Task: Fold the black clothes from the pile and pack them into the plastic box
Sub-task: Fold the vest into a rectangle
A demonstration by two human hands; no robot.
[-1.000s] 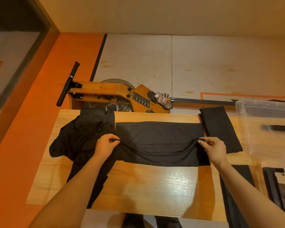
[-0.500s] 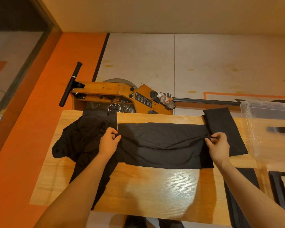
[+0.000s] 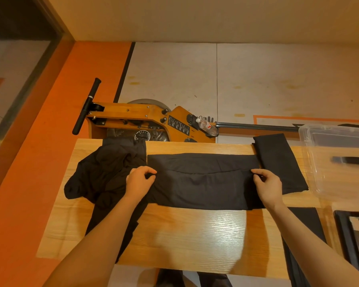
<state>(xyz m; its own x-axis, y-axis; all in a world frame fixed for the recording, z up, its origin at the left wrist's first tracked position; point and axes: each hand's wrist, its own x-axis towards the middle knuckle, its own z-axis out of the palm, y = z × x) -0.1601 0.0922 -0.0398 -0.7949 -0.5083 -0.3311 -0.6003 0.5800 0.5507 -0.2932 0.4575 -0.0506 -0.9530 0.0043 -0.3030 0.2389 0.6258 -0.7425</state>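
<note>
At the far left of the wooden table (image 3: 195, 235), the pile of black clothes (image 3: 104, 172) is lying crumpled, part of it trailing over the near edge toward me. My left hand (image 3: 140, 181) is resting at the pile's right edge, where it is pinching the left end of the black garment (image 3: 203, 183) between thumb and curled fingers. The garment itself is stretching flat across the middle of the table as a long band, one fold line running along its length just above centre. My right hand (image 3: 268, 185) is gripping the garment's right end in the same way, fingers closed on the cloth, so I am holding the band taut between both hands.

Just beyond my right hand, a folded black piece (image 3: 278, 162) is lying at an angle on the tabletop, its near corner touching or overlapping the end of the garment; I cannot tell which is on top. Further right, the clear plastic box (image 3: 340, 160) is sitting at the table's edge, partly cut off by the frame, with something dark showing through its wall that I cannot identify.

Behind the table, on the pale floor, an orange rowing machine (image 3: 145, 121) is standing with a black handle at its left end and a plastic bottle (image 3: 206, 126) lying in its holder.
</note>
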